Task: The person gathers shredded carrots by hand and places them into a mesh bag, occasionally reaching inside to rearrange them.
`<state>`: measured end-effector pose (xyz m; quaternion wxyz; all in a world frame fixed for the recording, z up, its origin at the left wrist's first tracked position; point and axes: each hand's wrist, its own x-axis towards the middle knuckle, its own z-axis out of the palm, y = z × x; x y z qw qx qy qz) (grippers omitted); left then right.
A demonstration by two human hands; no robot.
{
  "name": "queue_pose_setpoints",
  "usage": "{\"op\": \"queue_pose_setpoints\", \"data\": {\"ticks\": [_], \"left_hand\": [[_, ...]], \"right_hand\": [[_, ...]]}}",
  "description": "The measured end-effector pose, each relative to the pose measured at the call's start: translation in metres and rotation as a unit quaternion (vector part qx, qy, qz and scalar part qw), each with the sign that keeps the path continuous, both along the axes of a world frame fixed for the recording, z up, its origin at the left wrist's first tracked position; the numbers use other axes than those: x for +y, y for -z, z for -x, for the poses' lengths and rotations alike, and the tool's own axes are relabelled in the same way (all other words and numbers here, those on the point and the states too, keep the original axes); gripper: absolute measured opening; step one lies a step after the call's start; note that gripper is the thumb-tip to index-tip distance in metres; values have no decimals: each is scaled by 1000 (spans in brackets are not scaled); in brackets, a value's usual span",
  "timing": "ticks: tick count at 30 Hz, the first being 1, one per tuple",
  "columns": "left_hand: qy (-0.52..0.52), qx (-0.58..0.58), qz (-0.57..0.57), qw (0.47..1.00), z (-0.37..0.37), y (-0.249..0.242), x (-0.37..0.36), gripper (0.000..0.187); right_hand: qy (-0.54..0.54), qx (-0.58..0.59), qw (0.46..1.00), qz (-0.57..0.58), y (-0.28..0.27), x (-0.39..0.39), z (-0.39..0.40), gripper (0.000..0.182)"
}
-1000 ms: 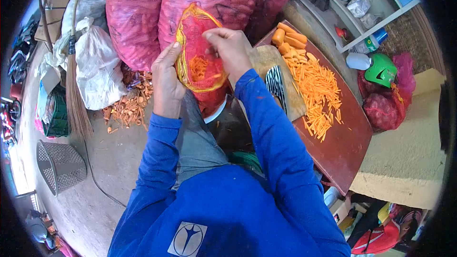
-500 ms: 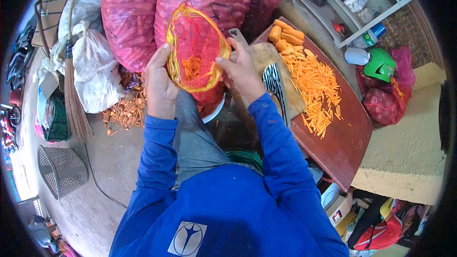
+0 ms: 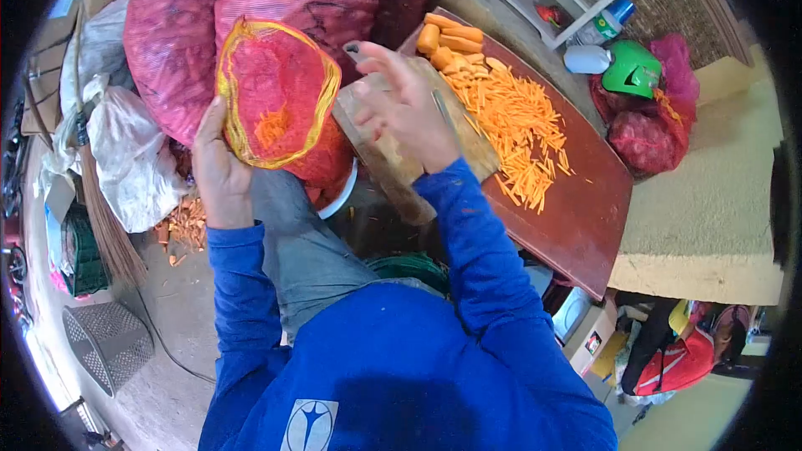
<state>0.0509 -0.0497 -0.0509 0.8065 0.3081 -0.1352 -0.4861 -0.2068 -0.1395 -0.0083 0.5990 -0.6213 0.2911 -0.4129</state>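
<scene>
My left hand (image 3: pixel 220 169) grips the yellow rim of a red mesh bag (image 3: pixel 288 75), whose mouth faces me with orange shreds (image 3: pixel 271 128) inside. To the right of the bag, my right hand (image 3: pixel 401 108) is off the rim, fingers apart and slightly blurred, over a wooden cutting board (image 3: pixel 472 138). A thin blade edge shows beside that hand. Cut carrot sticks (image 3: pixel 514 121) are heaped on the reddish-brown table (image 3: pixel 585 234), with whole peeled carrots (image 3: pixel 451 38) at its far end. The bag's lower part hangs over a white-rimmed container (image 3: pixel 344 192).
Large pink mesh sacks of carrots (image 3: pixel 175 42) stand behind the bag. On the left are a broom (image 3: pixel 109 225), a white sack (image 3: pixel 134 150), peelings (image 3: pixel 184 221) and a grey perforated basket (image 3: pixel 113 342). A green container (image 3: pixel 626 71) and a filled red net bag (image 3: pixel 647 142) lie right.
My right hand has let go of the bag's rim and moved right, over the board. My left hand still holds the bag. The view has shifted to the right.
</scene>
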Motion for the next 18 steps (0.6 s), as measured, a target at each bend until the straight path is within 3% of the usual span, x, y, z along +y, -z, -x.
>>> {"op": "queue_pose_setpoints", "data": {"ticks": [1,3,5,9,11,18], "left_hand": [[0,2,0,1000,1,-6,1,30],[5,8,3,1000,1,-12,2,28],[5,-2,-2,1000,0,-12,3,28],[7,-22,-24,999,-5,-5,5,28],[18,-21,-16,999,0,-8,7,29],[16,-55,-36,998,9,-17,19,33]], "right_hand": [[26,19,998,-47,-2,1,21,50],[80,49,995,-19,19,-6,69,39],[195,150,966,77,54,-19,127,32],[277,354,865,221,77,-62,240,46],[275,479,768,324,81,-103,284,60],[262,568,758,184,120,-234,315,88]]}}
